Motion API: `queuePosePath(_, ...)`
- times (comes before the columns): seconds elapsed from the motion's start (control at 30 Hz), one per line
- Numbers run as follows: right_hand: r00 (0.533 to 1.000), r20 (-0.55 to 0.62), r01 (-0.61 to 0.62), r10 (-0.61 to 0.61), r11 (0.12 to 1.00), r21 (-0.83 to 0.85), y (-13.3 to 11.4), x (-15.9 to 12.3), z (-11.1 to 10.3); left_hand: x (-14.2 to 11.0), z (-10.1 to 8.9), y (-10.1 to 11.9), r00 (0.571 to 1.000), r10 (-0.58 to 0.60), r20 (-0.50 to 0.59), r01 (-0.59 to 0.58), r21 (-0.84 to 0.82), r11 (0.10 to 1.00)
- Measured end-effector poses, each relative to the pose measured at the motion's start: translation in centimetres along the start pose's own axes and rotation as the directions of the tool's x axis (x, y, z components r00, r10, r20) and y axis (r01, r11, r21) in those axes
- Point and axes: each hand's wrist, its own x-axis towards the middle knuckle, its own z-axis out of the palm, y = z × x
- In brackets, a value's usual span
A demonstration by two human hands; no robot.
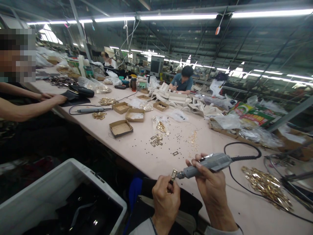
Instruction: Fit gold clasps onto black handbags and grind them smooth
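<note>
My right hand (pixel 210 187) is wrapped round a grey electric screwdriver (pixel 212 163), its tip pointing left. Pinched in my left hand (pixel 166 199) is a small gold metal plate (pixel 174 173) with a slot, held upright. The screwdriver's tip meets the plate or stops just beside it; I cannot tell which. Dark material (pixel 187 199) lies below my hands, partly hidden. On the table past my hands are a single metal frame (pixel 175 153), a small pile of such frames (pixel 156 141) and scattered tiny gold pieces (pixel 193 140).
A heap of gold metal parts (pixel 267 187) lies at right, crossed by the screwdriver's cable (pixel 246 143). Shallow cardboard boxes (pixel 121 129) stand mid-table. At lower left is a white bin (pixel 73 166) with dark pieces. A co-worker's hands (pixel 52 98) handle a black item at far left.
</note>
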Motion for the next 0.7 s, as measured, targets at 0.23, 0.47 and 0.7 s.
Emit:
queuePosePath(0.23,0.999,0.04,0.015,-0.014,1.0,-0.025,-0.2,-0.2,0.3,0.0,-0.1,0.1,1.0,0.029,0.002,-0.029,0.028,0.999)
queuePosePath(0.47,0.99,0.124,0.076,-0.069,0.995,-0.059,-0.4,-0.6,1.3,-0.2,0.0,0.4,1.0,0.012,0.021,-0.013,0.017,1.0)
queuePosePath(0.7,0.957,0.253,0.186,-0.139,0.967,-0.172,-0.3,-1.2,2.1,0.0,0.1,0.6,1.0,0.029,0.008,-0.029,0.067,0.997)
